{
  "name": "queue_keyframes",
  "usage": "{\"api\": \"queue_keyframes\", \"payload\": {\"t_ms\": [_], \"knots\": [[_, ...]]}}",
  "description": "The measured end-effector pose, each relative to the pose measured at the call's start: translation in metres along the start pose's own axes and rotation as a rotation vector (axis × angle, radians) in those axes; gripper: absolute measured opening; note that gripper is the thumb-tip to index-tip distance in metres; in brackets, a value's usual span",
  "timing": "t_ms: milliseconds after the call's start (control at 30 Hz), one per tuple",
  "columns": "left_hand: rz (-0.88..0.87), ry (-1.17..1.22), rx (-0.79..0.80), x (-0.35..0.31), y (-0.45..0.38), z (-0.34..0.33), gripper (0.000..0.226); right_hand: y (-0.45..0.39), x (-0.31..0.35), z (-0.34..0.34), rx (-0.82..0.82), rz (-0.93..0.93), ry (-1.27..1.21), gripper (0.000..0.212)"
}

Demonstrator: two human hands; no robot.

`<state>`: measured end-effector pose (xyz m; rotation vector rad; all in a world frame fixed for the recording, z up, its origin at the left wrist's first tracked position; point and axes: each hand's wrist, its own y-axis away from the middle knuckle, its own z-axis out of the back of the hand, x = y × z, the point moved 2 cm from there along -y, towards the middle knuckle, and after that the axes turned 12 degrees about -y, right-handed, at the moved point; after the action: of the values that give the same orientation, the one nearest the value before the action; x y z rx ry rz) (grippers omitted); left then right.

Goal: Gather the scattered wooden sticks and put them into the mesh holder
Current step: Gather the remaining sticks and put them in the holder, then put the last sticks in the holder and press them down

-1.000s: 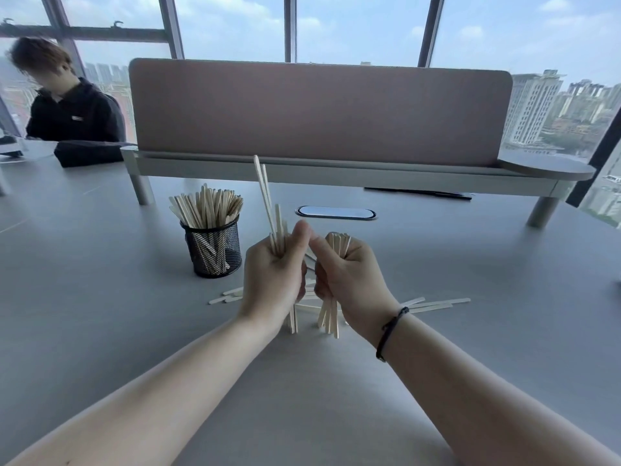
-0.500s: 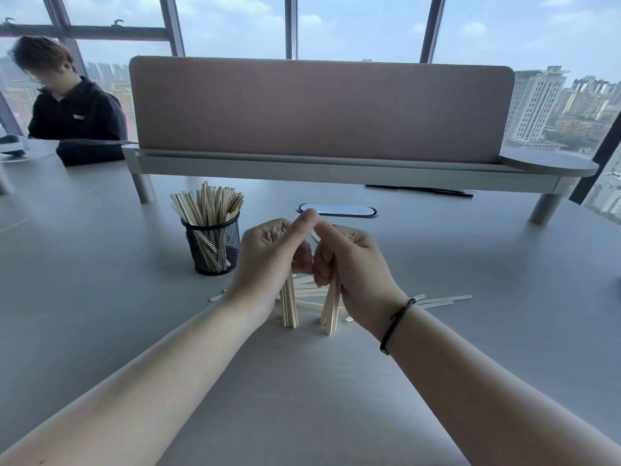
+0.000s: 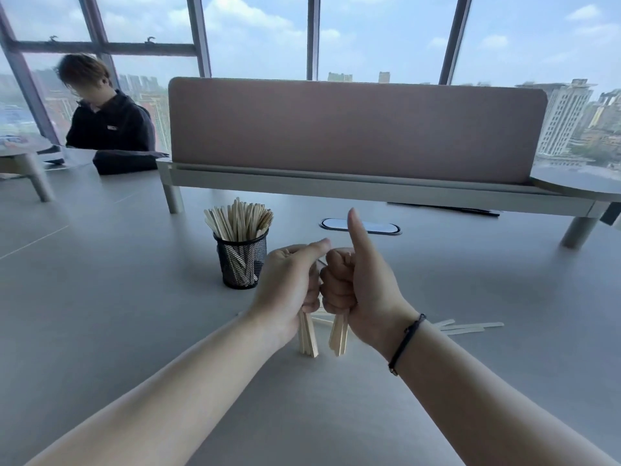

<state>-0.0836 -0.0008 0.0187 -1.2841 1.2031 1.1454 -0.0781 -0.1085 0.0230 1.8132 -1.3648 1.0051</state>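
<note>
We see our two forearms reaching in from 6 o'clock over a grey desk [image 3: 117, 331]. Our left hand [image 3: 289, 287] is clenched around a bundle of wooden sticks [image 3: 307, 336] held upright, lower ends touching the desk. Just beside it, knuckles nearly touching, our right hand [image 3: 359, 290] grips a second bundle [image 3: 339, 334], its thumb pointing straight up; a dark band [image 3: 406, 343] circles that wrist. More loose sticks [image 3: 470, 327] lie flat at 3 o'clock of the hands. At 11 o'clock, near the left hand, stands the black mesh holder [image 3: 241, 260], already packed with sticks. Farther off at 12 o'clock sit an oval desk port [image 3: 361, 226] and a pink divider panel [image 3: 356, 129] on a raised shelf. A person in black [image 3: 111, 129] sits at 10 o'clock. Compared with half a second ago, the right thumb has lifted away from the left thumb.
</note>
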Motion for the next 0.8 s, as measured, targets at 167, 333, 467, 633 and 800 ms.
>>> {"api": "queue_keyframes", "payload": {"t_ms": [167, 333, 467, 633, 800], "knots": [[-0.097, 0.035, -0.134, -0.047, -0.023, 0.053, 0.055, -0.036, 0.008, -0.045, 0.025, 0.051, -0.091, 0.052], [-0.225, 0.124, -0.323, -0.109, -0.063, 0.101, 0.056, -0.087, 0.039, -0.109, 0.053, 0.250, -0.185, 0.043], [-0.247, 0.098, -0.425, -0.120, -0.090, 0.108, 0.063, -0.121, 0.048, -0.134, 0.018, 0.308, -0.161, 0.048], [-0.266, -0.198, -0.498, -0.089, -0.117, 0.109, 0.055, -0.150, 0.024, -0.128, -0.051, 0.324, 0.071, 0.059], [-0.636, -0.843, -0.616, -0.072, -0.123, 0.122, 0.051, -0.154, 0.009, -0.106, -0.051, 0.669, 0.816, 0.043]]}}
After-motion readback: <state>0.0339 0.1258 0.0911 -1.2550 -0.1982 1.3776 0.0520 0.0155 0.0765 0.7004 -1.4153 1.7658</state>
